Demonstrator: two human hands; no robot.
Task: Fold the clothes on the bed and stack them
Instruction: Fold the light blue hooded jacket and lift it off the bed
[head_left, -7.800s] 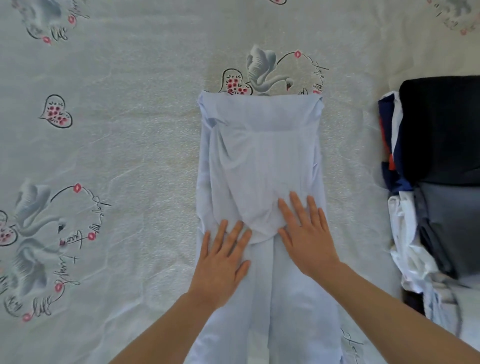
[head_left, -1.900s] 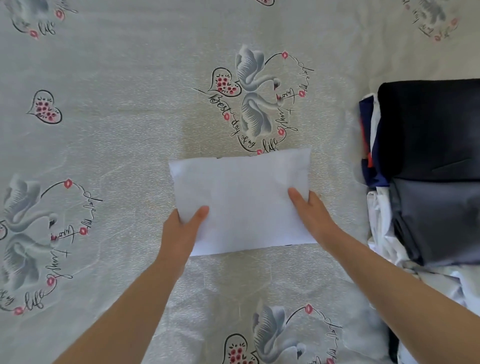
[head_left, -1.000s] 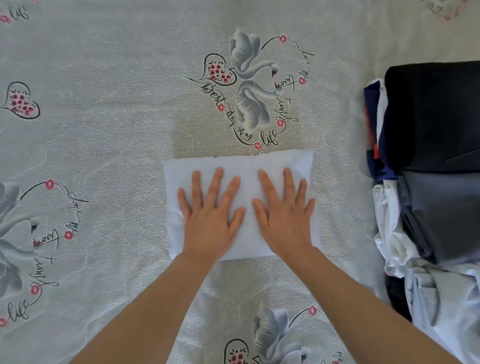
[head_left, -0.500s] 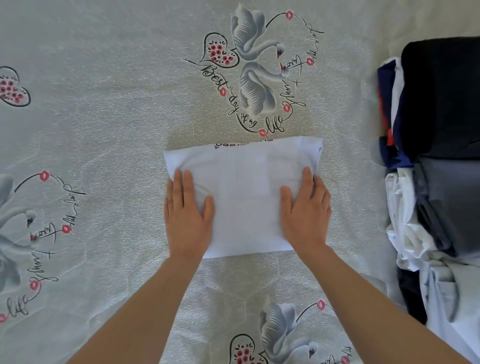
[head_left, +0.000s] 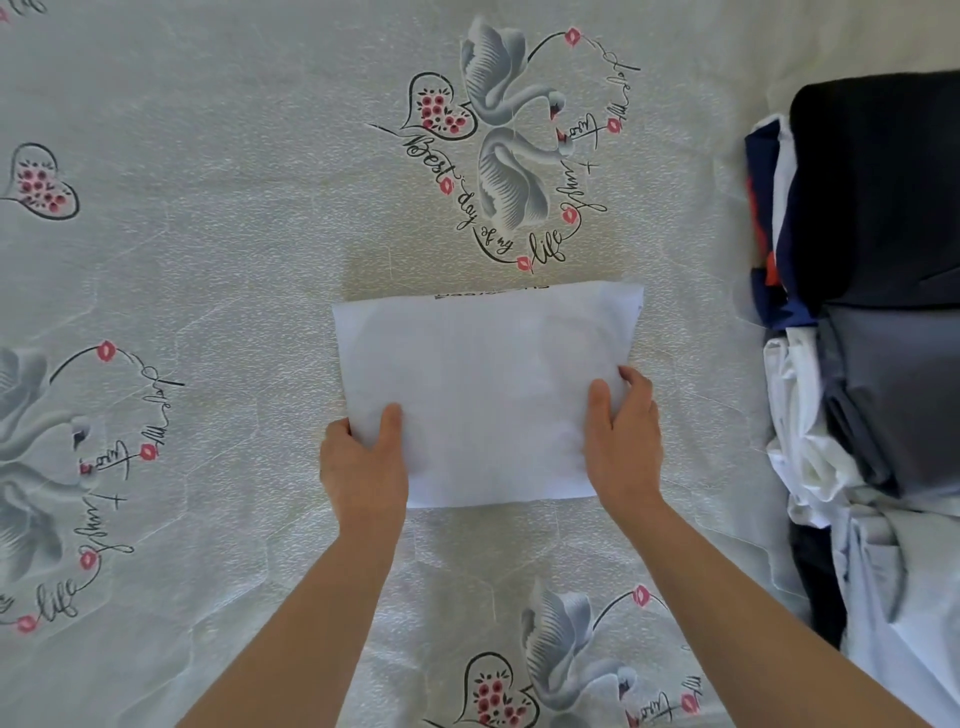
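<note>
- Two bare forearms reach up from the near edge over the bed (head_left: 208, 270), which wears a pale sheet printed with swans, hearts and script.
- The left hand (head_left: 363, 467) grips the shirt's near left corner: thumb on top, fingers tucked under the edge and out of sight.
- The right hand (head_left: 626, 447) grips the shirt's right side near the front corner: thumb on top, fingers (head_left: 636, 384) curled round the edge.
- The shirt (head_left: 488, 395), pale blue-white, is folded into a neat rectangle and lies at the middle of the bed, between the two hands. A dark strip of lettering shows along its far edge.
- Just beyond the shirt, a printed swan motif (head_left: 511, 166) sits on the sheet.
- To the right, well apart from the shirt, a stack (head_left: 883, 364) of clothes: loose white and light pieces nearest, a grey folded piece above them, then a black folded piece farthest, with navy, white and red edges showing at its left side.
</note>
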